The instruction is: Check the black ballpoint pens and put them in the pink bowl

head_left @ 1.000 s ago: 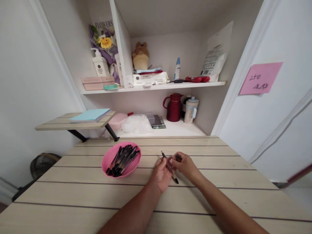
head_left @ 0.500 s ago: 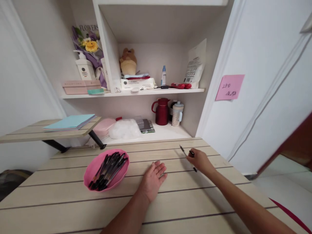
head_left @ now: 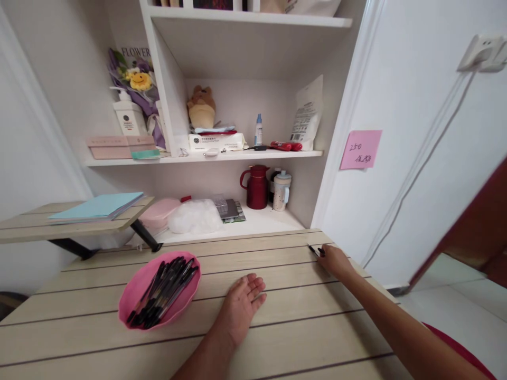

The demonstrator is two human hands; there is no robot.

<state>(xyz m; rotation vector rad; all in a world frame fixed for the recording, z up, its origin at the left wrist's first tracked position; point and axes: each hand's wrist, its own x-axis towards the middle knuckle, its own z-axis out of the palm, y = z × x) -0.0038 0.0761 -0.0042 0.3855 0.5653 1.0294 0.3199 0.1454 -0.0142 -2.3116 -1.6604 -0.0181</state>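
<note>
My right hand (head_left: 336, 262) is closed around a black pen (head_left: 312, 250) over the far right part of the table. The pen's thin end points away to the left, and the rest of it is hidden in my fingers. A small black piece, perhaps its cap, also shows at my fingertips. My left hand (head_left: 242, 306) rests palm up on the table, fingers spread, holding nothing. To its left stands a pink bowl (head_left: 129, 295) with a wavy rim, filled with several black pens (head_left: 168, 287).
A raised wooden shelf (head_left: 79, 232) with blue paper (head_left: 99, 206) stands at the left. Behind the table, white shelving holds a red jug (head_left: 257, 187), a speckled cup (head_left: 280, 192) and a white plastic bag (head_left: 196, 216). A pink note (head_left: 361, 150) is on the wall.
My right hand has moved to the right relative to the table, carrying the pen toward the far right edge. My left hand stays open in about the same place. The camera view has shifted.
</note>
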